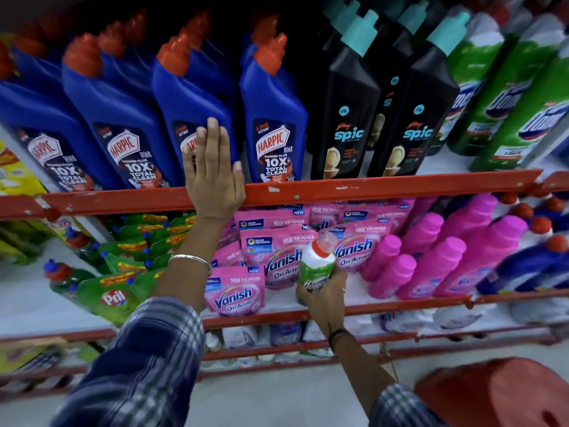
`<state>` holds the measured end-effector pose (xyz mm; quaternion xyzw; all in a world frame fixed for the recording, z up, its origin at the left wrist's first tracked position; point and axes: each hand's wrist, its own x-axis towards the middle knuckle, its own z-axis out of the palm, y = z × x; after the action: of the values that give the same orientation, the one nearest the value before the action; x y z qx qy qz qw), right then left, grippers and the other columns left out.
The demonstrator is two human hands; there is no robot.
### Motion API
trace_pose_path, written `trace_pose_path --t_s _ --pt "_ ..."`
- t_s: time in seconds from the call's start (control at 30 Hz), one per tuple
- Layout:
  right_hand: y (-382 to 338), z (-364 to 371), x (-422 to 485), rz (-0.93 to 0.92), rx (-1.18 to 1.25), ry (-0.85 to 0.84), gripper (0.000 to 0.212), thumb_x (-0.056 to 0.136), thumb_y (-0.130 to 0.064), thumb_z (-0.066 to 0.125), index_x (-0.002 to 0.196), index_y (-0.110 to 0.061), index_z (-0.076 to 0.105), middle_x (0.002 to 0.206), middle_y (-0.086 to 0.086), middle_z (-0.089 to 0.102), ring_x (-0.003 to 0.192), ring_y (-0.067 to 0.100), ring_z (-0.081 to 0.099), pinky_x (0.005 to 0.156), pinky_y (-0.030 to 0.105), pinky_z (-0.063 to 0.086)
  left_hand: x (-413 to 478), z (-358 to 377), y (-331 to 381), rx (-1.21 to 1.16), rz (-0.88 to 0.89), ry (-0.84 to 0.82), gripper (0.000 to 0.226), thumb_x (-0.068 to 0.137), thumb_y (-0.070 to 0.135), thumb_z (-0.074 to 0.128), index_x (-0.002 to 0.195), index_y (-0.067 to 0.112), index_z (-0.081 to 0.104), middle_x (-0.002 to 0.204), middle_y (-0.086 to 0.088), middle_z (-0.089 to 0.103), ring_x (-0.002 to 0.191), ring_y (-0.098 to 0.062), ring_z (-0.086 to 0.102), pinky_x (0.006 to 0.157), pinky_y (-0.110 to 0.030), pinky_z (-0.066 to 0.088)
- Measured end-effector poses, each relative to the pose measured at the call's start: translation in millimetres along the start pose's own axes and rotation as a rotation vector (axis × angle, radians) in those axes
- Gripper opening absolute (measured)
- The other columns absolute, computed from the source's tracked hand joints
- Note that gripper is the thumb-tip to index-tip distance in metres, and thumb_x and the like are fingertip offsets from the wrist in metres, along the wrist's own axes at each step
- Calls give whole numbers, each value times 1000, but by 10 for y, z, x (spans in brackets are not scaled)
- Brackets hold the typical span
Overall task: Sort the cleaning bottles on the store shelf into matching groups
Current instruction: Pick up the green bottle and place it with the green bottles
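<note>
My left hand point(212, 177) lies flat, fingers together, against the front of a blue Harpic bottle point(191, 97) on the upper shelf; it grips nothing. My right hand point(323, 292) holds a small green-and-white Domex bottle point(317, 263) with a red collar and clear cap, in front of the pink Vanish pouches point(234, 291) on the lower shelf. Blue Harpic bottles point(274, 118) stand in a row at the upper left. Two black Spic bottles point(345, 118) with teal caps stand to their right. Green-and-white Domex bottles point(523, 118) stand at the upper right.
A red shelf rail point(369, 184) edges the upper shelf, another red rail point(400, 306) the lower one. Pink bottles point(437, 260) lie at lower right, green Pril pouches point(114, 291) at lower left. A red stool point(498, 392) sits at the bottom right.
</note>
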<state>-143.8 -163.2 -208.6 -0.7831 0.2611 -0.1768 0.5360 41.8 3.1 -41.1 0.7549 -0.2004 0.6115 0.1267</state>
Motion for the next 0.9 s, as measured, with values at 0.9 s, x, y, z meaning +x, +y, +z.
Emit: trace_pose_path --t_s 0.9 --pt "-1552 -1712 447 -440 208 426 67 53 -22 93 106 -16 52 102 0 61 90 2 58 79 11 44 44 -8 24 11 24 30 60 99 25 35 150 2 14 161 -2 0 148 -19 2 120 -42 6"
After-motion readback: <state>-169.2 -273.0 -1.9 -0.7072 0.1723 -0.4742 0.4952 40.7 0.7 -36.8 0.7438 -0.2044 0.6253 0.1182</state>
